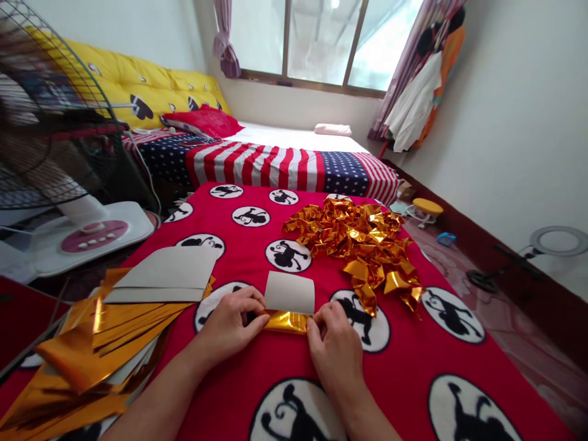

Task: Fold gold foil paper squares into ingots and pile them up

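Gold foil paper sheet: where does it lie, and how is it turned?

On the red monkey-print cloth, between the two hands, pale grey backing uppermost, its near edge folded over into a shiny gold band.

How are the fingers set?

Left hand: thumb and fingers pinching the left end of the band. Right hand: thumb and curled fingers pinching the right end, some fingertips hidden from view.

What flanks the work?

To the left, near the left forearm, a fanned stack of foil paper sheets, several pale backings on top and gold faces showing below. Beyond the right hand, a heap of folded gold foil pieces, bent and overlapping.

And the surroundings?

An electric fan at left; beyond the cloth, a bed with a stars-and-stripes cover beneath a window
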{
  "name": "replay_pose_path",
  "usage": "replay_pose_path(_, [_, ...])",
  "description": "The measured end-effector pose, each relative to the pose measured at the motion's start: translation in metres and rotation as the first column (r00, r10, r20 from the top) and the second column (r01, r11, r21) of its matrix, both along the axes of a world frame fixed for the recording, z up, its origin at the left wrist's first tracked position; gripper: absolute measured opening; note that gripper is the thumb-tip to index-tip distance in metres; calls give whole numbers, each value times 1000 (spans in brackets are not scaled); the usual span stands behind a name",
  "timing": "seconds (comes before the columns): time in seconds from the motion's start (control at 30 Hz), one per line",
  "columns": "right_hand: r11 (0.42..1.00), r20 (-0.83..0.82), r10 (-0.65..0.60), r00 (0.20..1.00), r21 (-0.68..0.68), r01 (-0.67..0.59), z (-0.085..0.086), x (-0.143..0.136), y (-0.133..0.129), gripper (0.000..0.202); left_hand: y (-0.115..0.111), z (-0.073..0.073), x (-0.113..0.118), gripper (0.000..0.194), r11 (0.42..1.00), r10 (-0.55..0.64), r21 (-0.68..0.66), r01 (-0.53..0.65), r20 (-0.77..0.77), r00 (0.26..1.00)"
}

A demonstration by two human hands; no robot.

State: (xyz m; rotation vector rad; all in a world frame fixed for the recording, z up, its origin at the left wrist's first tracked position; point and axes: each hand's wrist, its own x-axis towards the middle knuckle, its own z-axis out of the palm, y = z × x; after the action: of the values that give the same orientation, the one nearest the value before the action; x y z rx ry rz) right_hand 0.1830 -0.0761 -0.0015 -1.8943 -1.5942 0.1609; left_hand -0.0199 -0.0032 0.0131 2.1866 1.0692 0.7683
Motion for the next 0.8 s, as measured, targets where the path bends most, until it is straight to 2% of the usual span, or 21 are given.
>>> replay_pose_path(0.2, [1000,24,-12,1000,-4,12,-1,0,1,15,1,-1,1,16,997,58,-53,-59,-16,998])
replay_pose_path(0.5, [1000,41,-10,999,-22,11,-2,1,2,16,1,-2,0,17,998,51,-38,-52,-16,999])
replay_pose_path(0.8, [997,76,-27,997,-76,32,1,-1,1,16,1,-1,3,17,992,119,-23,-120,-39,992])
